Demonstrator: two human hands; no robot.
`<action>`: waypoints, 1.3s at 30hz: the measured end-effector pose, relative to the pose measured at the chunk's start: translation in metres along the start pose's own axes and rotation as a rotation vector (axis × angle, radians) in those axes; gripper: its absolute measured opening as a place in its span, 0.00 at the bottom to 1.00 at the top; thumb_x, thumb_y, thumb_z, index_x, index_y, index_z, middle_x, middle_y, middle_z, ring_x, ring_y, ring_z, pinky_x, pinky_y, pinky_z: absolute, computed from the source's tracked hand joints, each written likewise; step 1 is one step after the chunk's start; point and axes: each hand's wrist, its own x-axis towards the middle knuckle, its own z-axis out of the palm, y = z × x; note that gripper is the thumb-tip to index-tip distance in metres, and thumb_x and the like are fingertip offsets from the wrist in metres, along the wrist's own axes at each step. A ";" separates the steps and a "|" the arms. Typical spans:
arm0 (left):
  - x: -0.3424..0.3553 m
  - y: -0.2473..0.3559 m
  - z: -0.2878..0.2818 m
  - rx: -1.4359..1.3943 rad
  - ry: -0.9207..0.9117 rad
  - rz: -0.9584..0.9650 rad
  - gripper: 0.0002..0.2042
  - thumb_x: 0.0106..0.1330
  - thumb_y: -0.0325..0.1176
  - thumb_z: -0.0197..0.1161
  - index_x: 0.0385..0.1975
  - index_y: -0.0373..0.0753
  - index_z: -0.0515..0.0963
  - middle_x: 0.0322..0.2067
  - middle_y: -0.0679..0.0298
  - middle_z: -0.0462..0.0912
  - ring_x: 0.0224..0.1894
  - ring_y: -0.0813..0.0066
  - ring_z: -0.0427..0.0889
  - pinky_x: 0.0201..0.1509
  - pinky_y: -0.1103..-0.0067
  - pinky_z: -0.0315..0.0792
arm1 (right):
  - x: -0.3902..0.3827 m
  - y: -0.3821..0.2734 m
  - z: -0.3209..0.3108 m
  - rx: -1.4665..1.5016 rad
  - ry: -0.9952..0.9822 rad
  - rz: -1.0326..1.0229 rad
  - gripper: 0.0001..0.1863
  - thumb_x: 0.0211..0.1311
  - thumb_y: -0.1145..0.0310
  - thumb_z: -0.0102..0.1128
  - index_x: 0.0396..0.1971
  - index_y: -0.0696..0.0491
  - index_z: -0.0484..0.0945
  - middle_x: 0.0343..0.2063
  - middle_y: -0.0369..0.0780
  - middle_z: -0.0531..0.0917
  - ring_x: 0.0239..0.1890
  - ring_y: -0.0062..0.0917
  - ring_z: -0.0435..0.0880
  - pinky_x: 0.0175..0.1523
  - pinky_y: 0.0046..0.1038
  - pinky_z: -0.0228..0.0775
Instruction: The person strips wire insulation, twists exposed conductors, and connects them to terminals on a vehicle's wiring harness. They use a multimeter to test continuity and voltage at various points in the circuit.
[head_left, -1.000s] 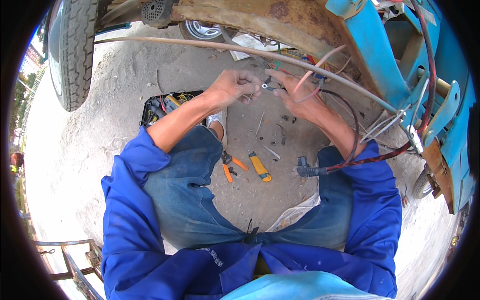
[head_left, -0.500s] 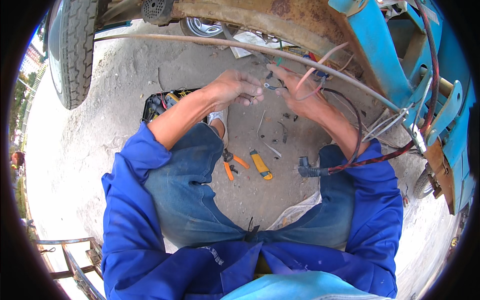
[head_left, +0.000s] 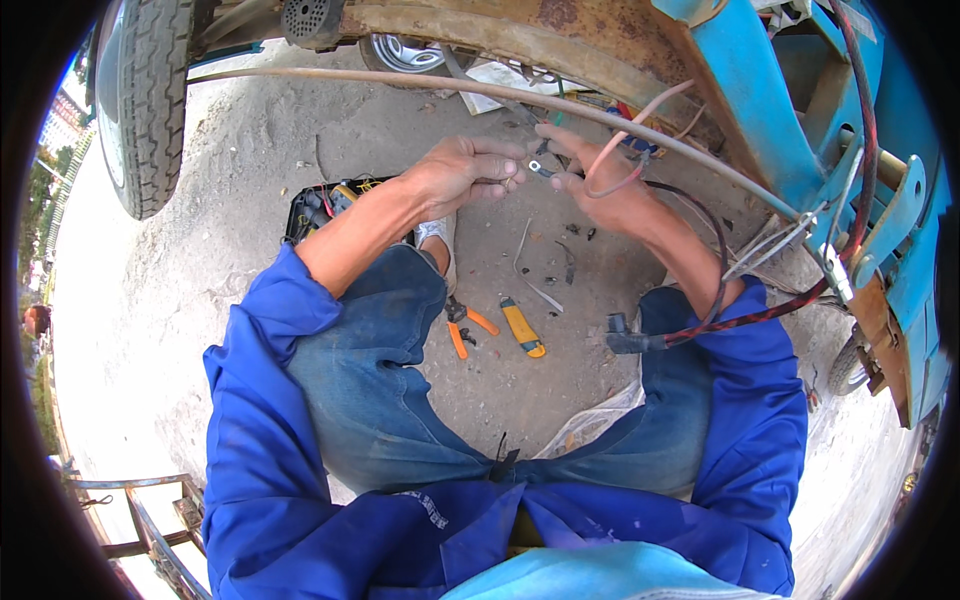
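Ring terminal (head_left: 541, 169) points left, long axis slanting.

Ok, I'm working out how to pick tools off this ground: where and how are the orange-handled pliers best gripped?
Probably around both orange handles, coming from above on the person's side. The pliers lie on the ground with the handles splayed toward the person; their dark head points away, close by the left trouser leg, where there seems less room.

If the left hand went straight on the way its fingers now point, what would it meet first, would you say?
Probably the ring terminal at the right hand, close ahead of the left hand, though depth is unclear.
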 end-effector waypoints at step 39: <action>0.008 -0.003 0.014 0.206 -0.028 0.432 0.06 0.71 0.35 0.68 0.42 0.41 0.83 0.62 0.58 0.77 0.60 0.69 0.76 0.68 0.69 0.65 | -0.006 -0.003 0.007 0.102 0.195 0.135 0.20 0.68 0.56 0.67 0.50 0.56 0.81 0.35 0.45 0.82 0.40 0.31 0.81 0.46 0.35 0.73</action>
